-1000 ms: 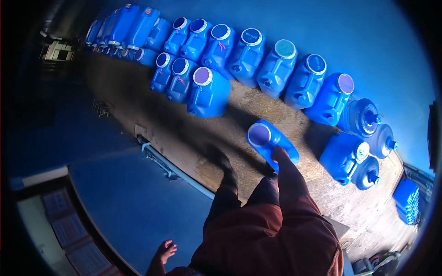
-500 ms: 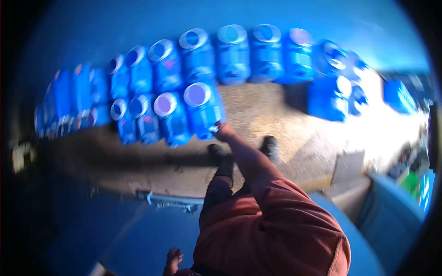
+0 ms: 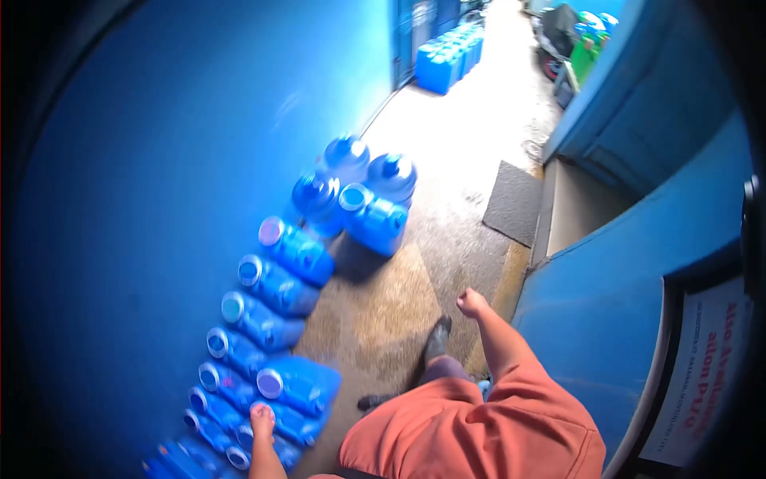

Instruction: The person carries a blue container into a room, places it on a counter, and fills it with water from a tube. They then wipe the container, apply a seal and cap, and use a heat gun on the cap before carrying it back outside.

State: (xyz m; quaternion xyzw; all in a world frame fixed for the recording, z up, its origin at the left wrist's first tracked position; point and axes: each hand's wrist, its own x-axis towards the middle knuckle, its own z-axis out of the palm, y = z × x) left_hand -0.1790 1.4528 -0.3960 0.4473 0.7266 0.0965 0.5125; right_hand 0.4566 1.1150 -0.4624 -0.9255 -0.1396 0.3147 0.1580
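My right hand [image 3: 472,303] hangs in front of my body over the floor, fingers curled in with nothing seen in them. To the left, my left hand [image 3: 262,417] is loosely closed, also with nothing showing in it. In this view it overlaps the front row of blue water jugs. Nearest to it is a blue rectangular jug [image 3: 299,387] with a pale lilac cap. Behind stands a longer row of similar jugs, among them a blue jug with a pale green cap [image 3: 259,322]. My left forearm hides part of the nearest jugs.
Several round water bottles [image 3: 391,177] and another blue jug [image 3: 375,219] stand farther along the blue wall [image 3: 199,160]. More blue containers [image 3: 447,64] stand by a far doorway. A grey mat [image 3: 515,203] lies beside a step at right. A sign [image 3: 702,375] is nearby.
The view has swung right along the passage. My right hand has left the front jug with the lilac cap and now hangs apart from it. My left hand has come forward.
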